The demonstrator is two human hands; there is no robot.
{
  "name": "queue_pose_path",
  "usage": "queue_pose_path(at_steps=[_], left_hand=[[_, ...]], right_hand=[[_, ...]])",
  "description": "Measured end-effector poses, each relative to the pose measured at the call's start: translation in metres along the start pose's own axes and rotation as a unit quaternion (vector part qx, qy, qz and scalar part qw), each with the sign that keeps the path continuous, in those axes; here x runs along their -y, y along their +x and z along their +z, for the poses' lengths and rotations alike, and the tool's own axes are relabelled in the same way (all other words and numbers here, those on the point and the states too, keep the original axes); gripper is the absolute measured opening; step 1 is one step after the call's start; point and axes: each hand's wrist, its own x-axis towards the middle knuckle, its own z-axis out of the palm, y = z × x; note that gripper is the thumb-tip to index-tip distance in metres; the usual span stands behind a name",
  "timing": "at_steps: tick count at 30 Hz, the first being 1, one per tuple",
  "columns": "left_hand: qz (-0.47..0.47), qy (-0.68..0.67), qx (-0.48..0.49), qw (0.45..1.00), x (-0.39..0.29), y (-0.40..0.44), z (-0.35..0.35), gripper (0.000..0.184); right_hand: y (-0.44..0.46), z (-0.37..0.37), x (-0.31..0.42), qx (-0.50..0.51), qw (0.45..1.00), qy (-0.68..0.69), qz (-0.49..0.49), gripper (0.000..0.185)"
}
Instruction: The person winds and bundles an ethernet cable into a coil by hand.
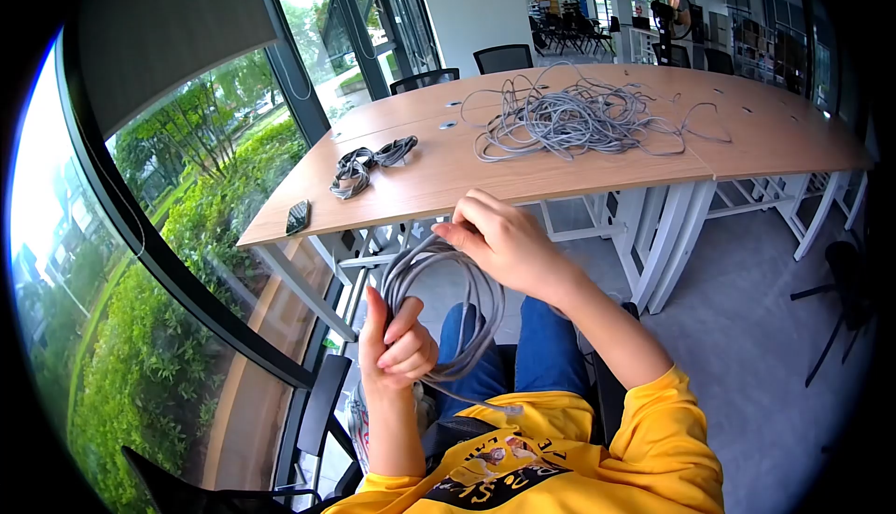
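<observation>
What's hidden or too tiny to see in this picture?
All in the head view:
- Part of the coil: covered by the left hand.
- Most strand ends in the big cable pile: lost under overlapping loops.
- What the small dark object is: too small to tell.
- The yellow shirt's top: cut off by the bottom edge.

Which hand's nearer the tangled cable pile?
Right. Right hand is at the top of the coil, toward the cable pile; left hand holds the coil lower, farther back.

Prob. office/mtg rm: lg wood-top table (pixel 439 167) w/ blk chairs (pixel 504 58) behind, tall windows (pixel 201 131) at L.
</observation>
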Motion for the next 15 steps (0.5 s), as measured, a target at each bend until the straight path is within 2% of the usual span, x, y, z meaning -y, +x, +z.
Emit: queue_pose_path(at_steps=[2, 3, 5, 6, 7, 9, 10, 13, 15], left_hand=[[-0.026, 0.017, 0.032, 0.999, 0.000, -0.002, -0.001, 0.050], [-0.052, 0.033, 0.062, 0.996, 0.000, -0.003, -0.001, 0.048], [-0.058, 0.049, 0.051, 0.996, -0.002, -0.005, -0.001, 0.048], [-0.067, 0.074, 0.057, 0.993, -0.003, -0.005, 0.000, 0.048], [-0.075, 0.099, 0.062, 0.990, -0.003, -0.006, 0.001, 0.048], [-0.071, 0.115, 0.050, 0.989, -0.005, -0.008, 0.000, 0.049], [-0.049, 0.116, 0.026, 0.992, -0.006, -0.008, 0.000, 0.050], [-0.015, 0.106, -0.009, 0.994, -0.006, -0.001, 0.004, 0.054], [0.014, 0.108, -0.073, 0.991, -0.004, 0.003, 0.007, 0.053]], right_hand=[[-0.007, 0.011, -0.007, 0.031, 0.985, 0.151, 0.073, 0.033], [-0.012, 0.017, -0.004, 0.031, 0.985, 0.151, 0.072, 0.033], [-0.019, 0.026, 0.003, -0.007, 0.931, 0.336, 0.144, 0.045], [-0.021, 0.021, 0.005, 0.050, 0.919, 0.354, 0.166, 0.051], [-0.023, 0.017, 0.008, 0.049, 0.919, 0.355, 0.167, 0.051], [-0.023, 0.013, 0.012, 0.121, 0.869, 0.447, 0.176, 0.059], [-0.022, 0.015, 0.012, 0.122, 0.869, 0.447, 0.176, 0.059], [-0.019, 0.020, 0.010, -0.018, 0.935, 0.322, 0.149, 0.052], [-0.014, 0.018, 0.008, -0.047, 0.932, 0.331, 0.138, 0.055]])
